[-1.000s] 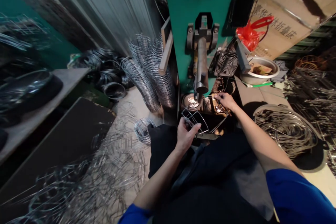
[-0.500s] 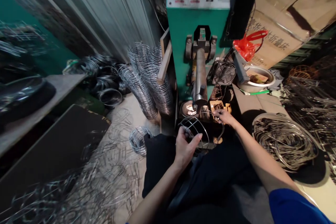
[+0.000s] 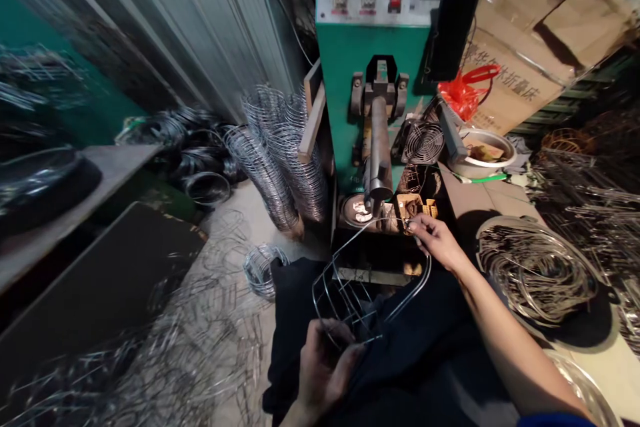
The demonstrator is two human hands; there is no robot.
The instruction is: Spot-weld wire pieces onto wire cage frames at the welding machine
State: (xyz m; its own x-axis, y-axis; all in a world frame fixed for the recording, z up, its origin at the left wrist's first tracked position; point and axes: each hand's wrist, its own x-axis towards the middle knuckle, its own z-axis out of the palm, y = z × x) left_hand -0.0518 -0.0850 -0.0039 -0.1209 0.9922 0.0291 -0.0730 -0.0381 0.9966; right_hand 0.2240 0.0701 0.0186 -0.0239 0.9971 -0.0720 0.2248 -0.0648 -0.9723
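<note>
My left hand (image 3: 327, 367), low over my lap, is closed around the near end of a wire frame (image 3: 327, 287), a small cage of thin shiny rods. One rod runs from the frame up to just below the spot welder's arm (image 3: 380, 153). My right hand (image 3: 440, 240) pinches thin wire beside the arm's lower tip; a curved wire (image 3: 416, 292) hangs from it toward my lap. Whether this curved wire is joined to the frame, I cannot tell. The arm's blunt round end hangs over a small round dish (image 3: 357, 210).
The green machine (image 3: 340, 80) stands ahead with its red light lit. Stacked wire rings (image 3: 265, 173) and a loose ring bundle (image 3: 265, 270) are at left. A round tray (image 3: 480, 247) of bent wires and a white bowl (image 3: 510, 147) are at right. Loose wires litter the floor.
My left hand has moved down and left toward me, drawing the wire frame away from the welder arm. My right hand stays near the arm's tip, still pinching wire.
</note>
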